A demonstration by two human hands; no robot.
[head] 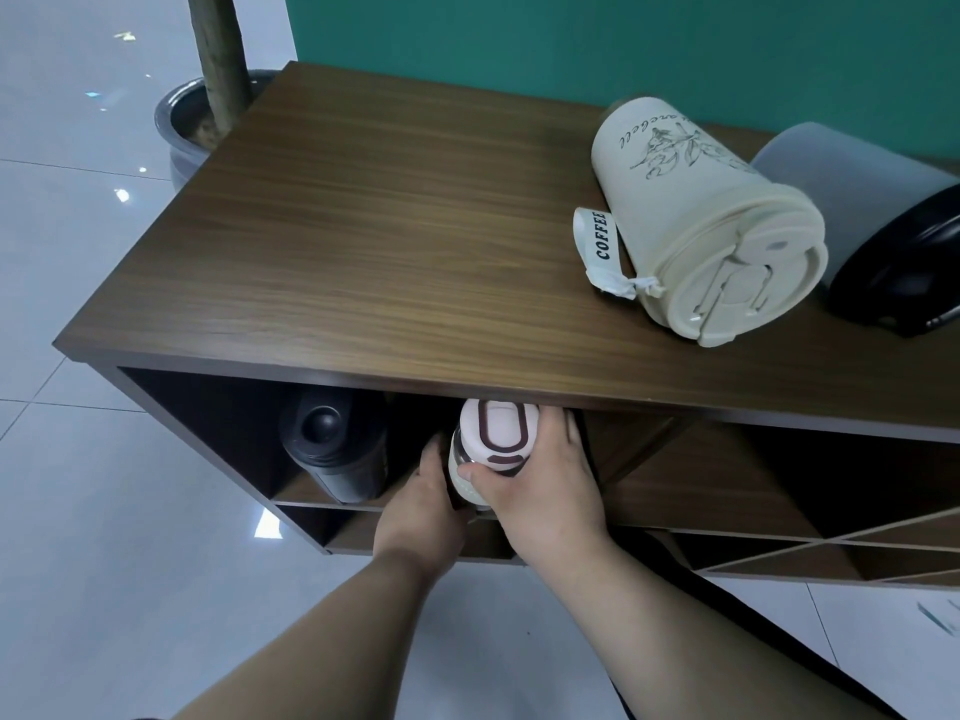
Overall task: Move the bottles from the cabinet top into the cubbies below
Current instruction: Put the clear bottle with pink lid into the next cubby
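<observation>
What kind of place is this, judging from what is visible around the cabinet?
Probably an office lobby or a showroom-like indoor room, though I cannot be sure. The clues: glossy pale floor tiles, a teal painted wall, and a potted tree trunk in a grey planter beside the wooden cubby cabinet.

A white bottle (493, 449) with maroon-trimmed lid stood in a cubby (519, 491) mouth. A black bottle (332, 449) occupied the left cubby (218, 433). Cream (706, 220) and grey (872, 210) bottles stood on the cabinet top (363, 241).
</observation>
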